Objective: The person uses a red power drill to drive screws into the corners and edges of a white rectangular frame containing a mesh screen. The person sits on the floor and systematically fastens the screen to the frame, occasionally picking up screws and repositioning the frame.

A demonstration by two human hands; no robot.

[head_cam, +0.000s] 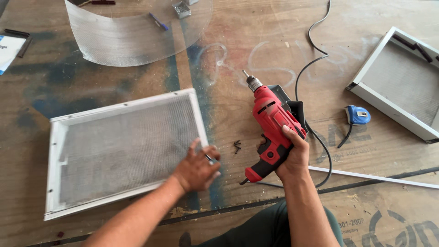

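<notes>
- Red power drill (270,132), bit pointing up and away, is clamped in the right hand (292,158) above the plywood surface (256,55); its black cord (315,59) trails off toward the far edge.
- Left hand (197,169) rests with fingers spread on the near right corner of a white-framed mesh screen (121,151) lying flat on the surface, and appears to pinch a small dark screw (209,158) between its fingers.
- Small dark screws (237,146) lie on the bare surface between the two hands.
- A loose curved sheet of mesh (132,34) lies at the far side, a second white frame (398,82) at the right, and a blue tape measure (357,115) near it.
- A thin white strip (379,177) lies right of the drill.
</notes>
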